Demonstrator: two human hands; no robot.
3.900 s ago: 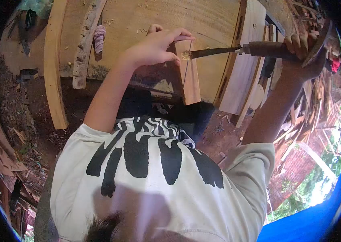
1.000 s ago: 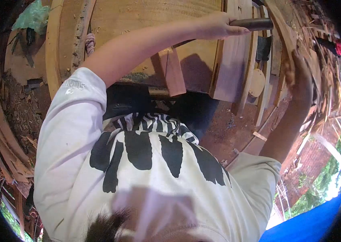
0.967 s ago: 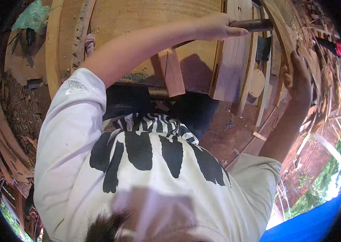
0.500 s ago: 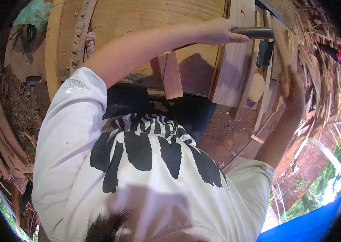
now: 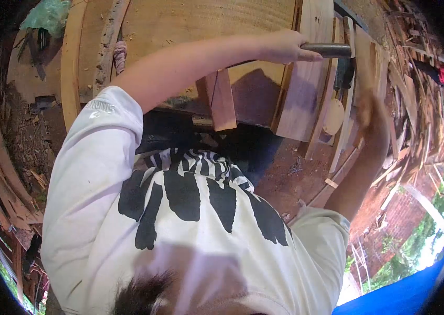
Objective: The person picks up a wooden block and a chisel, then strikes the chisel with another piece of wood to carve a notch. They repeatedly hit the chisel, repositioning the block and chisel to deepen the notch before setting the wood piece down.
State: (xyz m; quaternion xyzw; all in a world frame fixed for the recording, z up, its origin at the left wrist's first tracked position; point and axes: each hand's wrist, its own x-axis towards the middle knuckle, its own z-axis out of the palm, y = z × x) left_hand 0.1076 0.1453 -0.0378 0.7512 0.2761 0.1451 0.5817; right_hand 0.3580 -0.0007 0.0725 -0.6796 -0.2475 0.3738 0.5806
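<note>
My left hand (image 5: 284, 46) is closed around a dark, round-handled tool that looks like a chisel (image 5: 329, 50), held nearly level above the boards. A thin dark shaft shows behind my left forearm; its tip is hidden. At the right, my right hand (image 5: 371, 109) grips a flat length of wood (image 5: 362, 58), slightly blurred. The wood's face is at the butt end of the chisel handle, touching or almost so. Beneath my left arm lies a wide wooden plank (image 5: 201, 23), with a short wood block (image 5: 221, 100) jutting from its near edge.
Narrow boards (image 5: 306, 89) stand side by side right of the plank, with a round wood disc (image 5: 333, 116) among them. A timber strip (image 5: 72, 58) and a green plastic bag (image 5: 46, 14) are at the left. Scrap wood (image 5: 421, 100) heaps along the right.
The length of wood and my right hand have shifted slightly left, toward the chisel's butt end. My left hand keeps its hold, with little movement.
</note>
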